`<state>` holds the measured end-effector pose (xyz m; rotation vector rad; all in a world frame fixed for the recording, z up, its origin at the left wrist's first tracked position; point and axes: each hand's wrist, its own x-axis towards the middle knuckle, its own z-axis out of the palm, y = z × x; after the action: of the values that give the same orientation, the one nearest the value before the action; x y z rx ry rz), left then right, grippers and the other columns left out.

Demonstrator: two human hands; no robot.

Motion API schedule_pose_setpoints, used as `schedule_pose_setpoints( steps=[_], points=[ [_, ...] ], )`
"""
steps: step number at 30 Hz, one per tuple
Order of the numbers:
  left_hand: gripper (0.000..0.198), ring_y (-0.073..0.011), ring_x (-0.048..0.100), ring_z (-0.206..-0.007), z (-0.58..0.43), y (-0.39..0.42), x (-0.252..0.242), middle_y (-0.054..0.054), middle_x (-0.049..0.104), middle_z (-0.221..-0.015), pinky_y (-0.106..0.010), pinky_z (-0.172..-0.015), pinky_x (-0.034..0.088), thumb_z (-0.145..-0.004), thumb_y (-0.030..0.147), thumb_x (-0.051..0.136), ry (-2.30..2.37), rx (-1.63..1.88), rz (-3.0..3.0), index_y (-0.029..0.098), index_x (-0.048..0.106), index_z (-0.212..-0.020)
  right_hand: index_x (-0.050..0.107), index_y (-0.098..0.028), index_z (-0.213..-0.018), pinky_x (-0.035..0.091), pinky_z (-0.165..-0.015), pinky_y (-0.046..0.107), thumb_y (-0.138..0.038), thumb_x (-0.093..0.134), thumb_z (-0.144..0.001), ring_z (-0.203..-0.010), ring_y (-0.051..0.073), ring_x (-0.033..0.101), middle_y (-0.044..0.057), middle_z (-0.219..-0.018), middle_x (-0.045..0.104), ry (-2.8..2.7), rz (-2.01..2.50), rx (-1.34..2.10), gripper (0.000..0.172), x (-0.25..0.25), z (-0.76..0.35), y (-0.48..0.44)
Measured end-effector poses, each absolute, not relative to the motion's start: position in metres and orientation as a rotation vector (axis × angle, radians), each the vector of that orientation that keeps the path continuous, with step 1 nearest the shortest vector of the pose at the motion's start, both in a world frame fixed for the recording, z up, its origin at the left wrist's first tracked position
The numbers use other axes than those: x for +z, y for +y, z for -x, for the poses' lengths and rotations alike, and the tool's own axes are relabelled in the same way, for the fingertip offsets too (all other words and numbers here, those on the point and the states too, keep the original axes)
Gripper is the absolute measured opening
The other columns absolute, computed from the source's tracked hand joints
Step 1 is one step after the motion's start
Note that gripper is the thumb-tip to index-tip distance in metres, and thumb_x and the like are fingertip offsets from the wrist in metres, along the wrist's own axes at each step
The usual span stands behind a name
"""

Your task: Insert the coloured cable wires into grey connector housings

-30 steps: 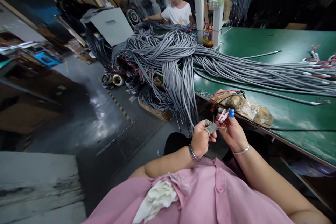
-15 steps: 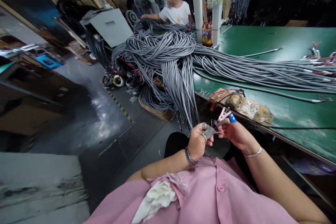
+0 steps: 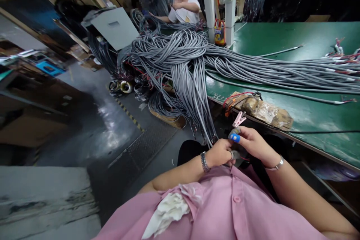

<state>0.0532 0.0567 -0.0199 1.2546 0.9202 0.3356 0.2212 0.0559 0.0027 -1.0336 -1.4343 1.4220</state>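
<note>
My left hand point(image 3: 221, 153) is closed in front of the pink shirt, its fingers curled round the end of a grey cable, mostly hidden. A thin red wire point(image 3: 245, 159) pokes out to the right, just below my right hand. My right hand point(image 3: 251, 142) meets the left from the other side. Its thumb wears a blue finger cover point(image 3: 234, 137) and its fingertips are pinched together; what lies between them is hidden. Right above these fingers stands a pink clothespin point(image 3: 239, 119), and I cannot tell what it is clipped to.
A thick bundle of grey cables point(image 3: 185, 48) drapes over the green table point(image 3: 309, 116) and hangs off its left edge. A wooden block point(image 3: 264, 110) with wires lies along the front edge. Beyond a white post point(image 3: 229, 15), a person in white point(image 3: 184, 11) works; another stands behind.
My hands have drawn together, the left turning and lowering, and the coloured wires are now mostly covered. The right thumb has moved left, away from the clothespin. The far person has raised a hand.
</note>
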Motion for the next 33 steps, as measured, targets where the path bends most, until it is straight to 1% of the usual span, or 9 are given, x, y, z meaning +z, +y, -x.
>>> schedule_pose_setpoints(
  steps=[5, 8, 14, 21, 24, 27, 29, 31, 33],
  points=[
    [0.031, -0.0088, 0.054, -0.040, -0.050, 0.058, -0.023, -0.001, 0.060, -0.055, -0.018, -0.040, 0.042, -0.070, 0.041, 0.071, 0.946, 0.521, -1.143, 0.015, 0.056, -0.068, 0.070, -0.021, -0.083, 0.046, -0.064, 0.027, -0.037, 0.072, -0.079, -0.068, 0.015, 0.055, 0.001, -0.074, 0.064, -1.151, 1.097, 1.260, 0.016, -0.011, -0.238, 0.046],
    [0.035, -0.0085, 0.052, -0.040, -0.049, 0.058, -0.022, -0.001, 0.060, -0.055, -0.018, -0.040, 0.043, -0.071, 0.046, 0.071, 0.939, 0.570, -1.122, 0.015, 0.056, -0.068, 0.070, -0.021, -0.087, 0.047, -0.063, 0.027, -0.043, 0.069, -0.080, -0.067, 0.015, 0.055, 0.002, -0.075, 0.064, -1.029, 1.196, 1.278, 0.023, -0.024, -0.249, 0.042],
    [0.031, -0.0088, 0.053, -0.042, -0.052, 0.055, -0.024, -0.001, 0.060, -0.056, -0.019, -0.043, 0.045, -0.072, 0.042, 0.071, 0.912, 0.585, -1.138, 0.015, 0.055, -0.070, 0.065, -0.017, -0.072, 0.041, -0.055, 0.024, -0.044, 0.070, -0.079, -0.058, 0.011, 0.049, 0.000, -0.064, 0.060, -1.323, 1.148, 1.576, 0.029, -0.019, -0.247, 0.044],
    [0.023, -0.0110, 0.057, -0.042, -0.048, 0.059, -0.025, -0.002, 0.062, -0.056, -0.019, -0.041, 0.043, -0.071, 0.034, 0.070, 0.886, 0.340, -1.250, 0.014, 0.061, -0.078, 0.064, -0.019, -0.071, 0.037, -0.049, 0.024, -0.038, 0.070, -0.079, -0.055, 0.012, 0.048, 0.000, -0.061, 0.059, -1.586, 1.144, 1.361, 0.022, -0.010, -0.229, 0.048],
    [0.027, -0.0094, 0.054, -0.040, -0.048, 0.062, -0.024, -0.001, 0.061, -0.055, -0.019, -0.040, 0.042, -0.073, 0.038, 0.069, 0.942, 0.506, -1.175, 0.014, 0.058, -0.073, 0.065, -0.020, -0.076, 0.043, -0.056, 0.026, -0.044, 0.064, -0.083, -0.061, 0.014, 0.052, 0.001, -0.067, 0.061, -1.365, 1.195, 1.259, 0.026, -0.017, -0.233, 0.047],
    [0.031, -0.0089, 0.053, -0.039, -0.050, 0.063, -0.023, -0.001, 0.060, -0.055, -0.019, -0.040, 0.041, -0.073, 0.041, 0.069, 0.961, 0.717, -1.035, 0.014, 0.056, -0.069, 0.066, -0.020, -0.090, 0.047, -0.062, 0.028, -0.049, 0.061, -0.085, -0.064, 0.014, 0.054, 0.002, -0.075, 0.062, -1.100, 1.172, 1.390, 0.030, -0.027, -0.237, 0.041],
    [0.030, -0.0095, 0.054, -0.041, -0.053, 0.061, -0.023, 0.000, 0.060, -0.055, -0.019, -0.041, 0.041, -0.074, 0.041, 0.069, 0.944, 0.808, -0.972, 0.014, 0.055, -0.070, 0.066, -0.021, -0.096, 0.048, -0.064, 0.028, -0.046, 0.066, -0.082, -0.067, 0.014, 0.055, 0.003, -0.083, 0.063, -1.049, 1.134, 1.478, 0.029, -0.033, -0.234, 0.034],
    [0.029, -0.0103, 0.056, -0.043, -0.056, 0.058, -0.023, 0.000, 0.061, -0.056, -0.020, -0.043, 0.041, -0.075, 0.040, 0.068, 0.926, 0.847, -0.963, 0.014, 0.056, -0.071, 0.066, -0.022, -0.095, 0.047, -0.065, 0.027, -0.042, 0.070, -0.079, -0.074, 0.015, 0.056, 0.003, -0.088, 0.065, -1.038, 1.121, 1.414, 0.026, -0.036, -0.226, 0.029],
    [0.029, -0.0116, 0.058, -0.046, -0.058, 0.056, -0.023, -0.002, 0.062, -0.057, -0.021, -0.045, 0.042, -0.076, 0.040, 0.068, 0.917, 0.839, -0.985, 0.013, 0.057, -0.071, 0.066, -0.022, -0.089, 0.045, -0.064, 0.026, -0.039, 0.071, -0.079, -0.073, 0.015, 0.055, 0.001, -0.083, 0.064, -1.010, 1.124, 1.297, 0.020, -0.036, -0.216, 0.026]
  ],
)
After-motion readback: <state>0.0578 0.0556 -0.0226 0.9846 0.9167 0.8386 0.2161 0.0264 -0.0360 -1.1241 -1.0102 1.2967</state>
